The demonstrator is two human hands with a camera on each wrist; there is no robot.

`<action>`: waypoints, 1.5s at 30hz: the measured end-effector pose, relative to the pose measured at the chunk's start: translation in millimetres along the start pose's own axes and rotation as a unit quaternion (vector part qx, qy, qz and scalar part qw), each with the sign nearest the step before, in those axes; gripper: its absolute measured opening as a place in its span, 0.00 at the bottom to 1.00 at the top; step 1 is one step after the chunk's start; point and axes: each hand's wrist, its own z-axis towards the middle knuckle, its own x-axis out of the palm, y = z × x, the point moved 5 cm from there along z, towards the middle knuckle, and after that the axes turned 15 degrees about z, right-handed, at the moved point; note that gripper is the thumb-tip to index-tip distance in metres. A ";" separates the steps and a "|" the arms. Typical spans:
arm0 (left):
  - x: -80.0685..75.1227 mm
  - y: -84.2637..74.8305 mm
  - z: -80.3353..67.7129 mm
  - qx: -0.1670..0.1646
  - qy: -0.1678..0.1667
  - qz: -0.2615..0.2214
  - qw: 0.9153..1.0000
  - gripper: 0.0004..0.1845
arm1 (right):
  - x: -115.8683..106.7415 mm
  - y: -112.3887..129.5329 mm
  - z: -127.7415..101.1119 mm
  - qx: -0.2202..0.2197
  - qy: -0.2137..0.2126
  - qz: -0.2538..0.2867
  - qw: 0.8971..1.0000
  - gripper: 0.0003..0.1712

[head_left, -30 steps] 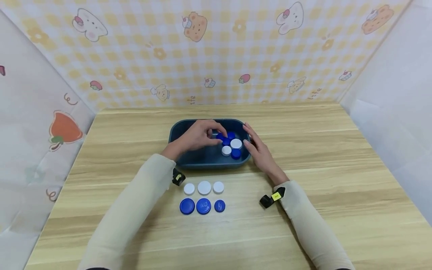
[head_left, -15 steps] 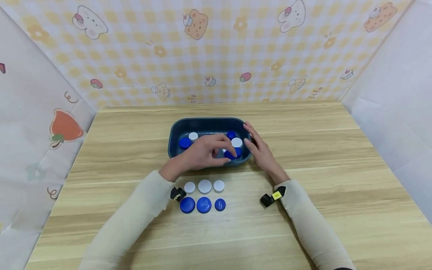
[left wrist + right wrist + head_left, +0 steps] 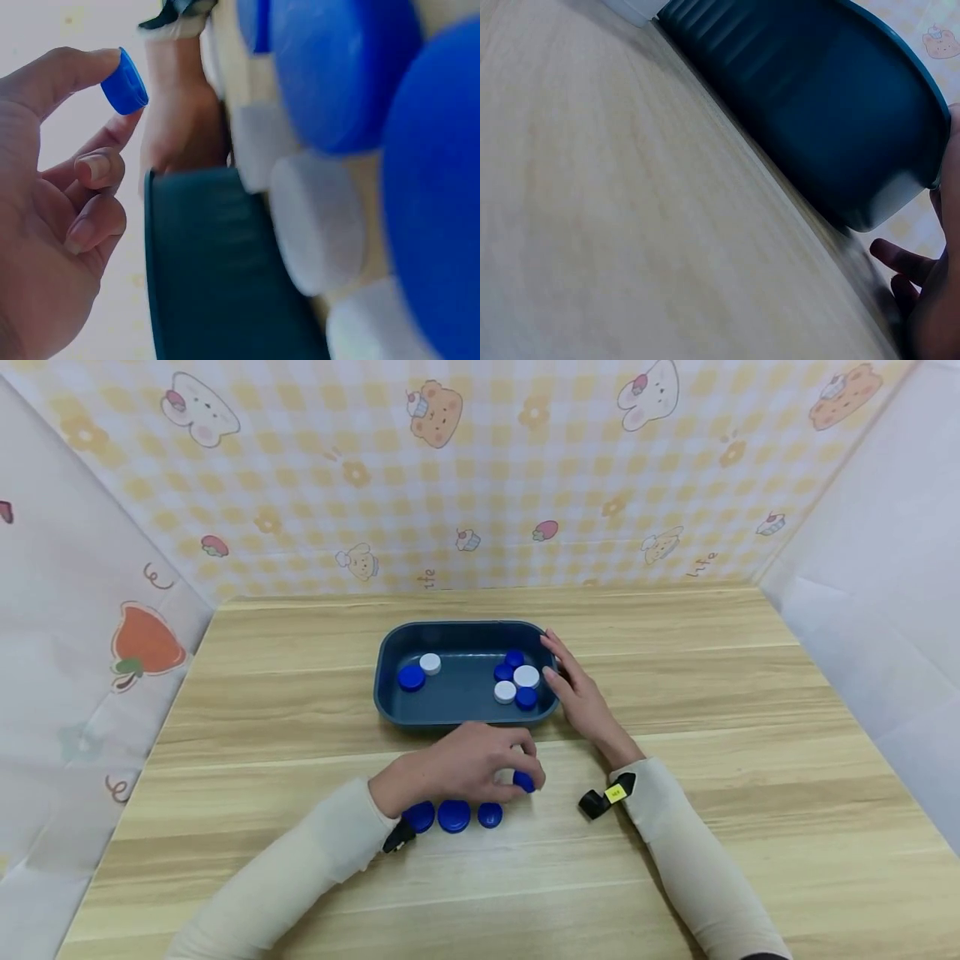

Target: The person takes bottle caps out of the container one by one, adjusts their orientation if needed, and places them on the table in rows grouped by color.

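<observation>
My left hand point(image 3: 468, 762) pinches a small blue bottle cap point(image 3: 524, 782) between thumb and fingertips, over the table in front of the tray. In the left wrist view the held cap point(image 3: 124, 84) shows tilted on its side. My right hand point(image 3: 591, 714) rests with straight fingers against the right end of the dark blue tray point(image 3: 465, 697). Three blue caps point(image 3: 453, 816) lie in a row just below my left hand. White caps point(image 3: 315, 221) of the other row show in the left wrist view; my left hand hides them in the head view.
Inside the tray, several blue and white caps point(image 3: 527, 677) cluster at the right. One blue cap point(image 3: 411, 677) and one white cap point(image 3: 430, 663) sit at its left. A patterned cloth wall point(image 3: 480, 485) stands behind the wooden table point(image 3: 675, 677).
My left hand has taken a blue cap from the tray's right side and carried it over the rim toward the front rows. The right hand has stayed at the tray's end.
</observation>
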 end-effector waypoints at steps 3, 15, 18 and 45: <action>8.5 -6.2 -0.8 0.011 0.028 0.010 1.000 0.09 | 0.0 0.3 0.1 0.000 0.000 0.001 1.000 0.28; 34.1 -15.7 -5.1 0.030 0.086 0.054 0.994 0.08 | 0.9 -0.2 0.6 0.003 0.003 0.001 1.000 0.28; 36.7 -16.1 -5.1 0.026 0.102 0.062 0.992 0.09 | 0.7 -0.8 1.6 0.001 0.004 0.005 1.000 0.28; 35.0 -19.9 -4.7 -0.002 0.126 0.059 0.990 0.17 | -0.4 -2.4 0.5 0.003 0.002 -0.004 1.000 0.27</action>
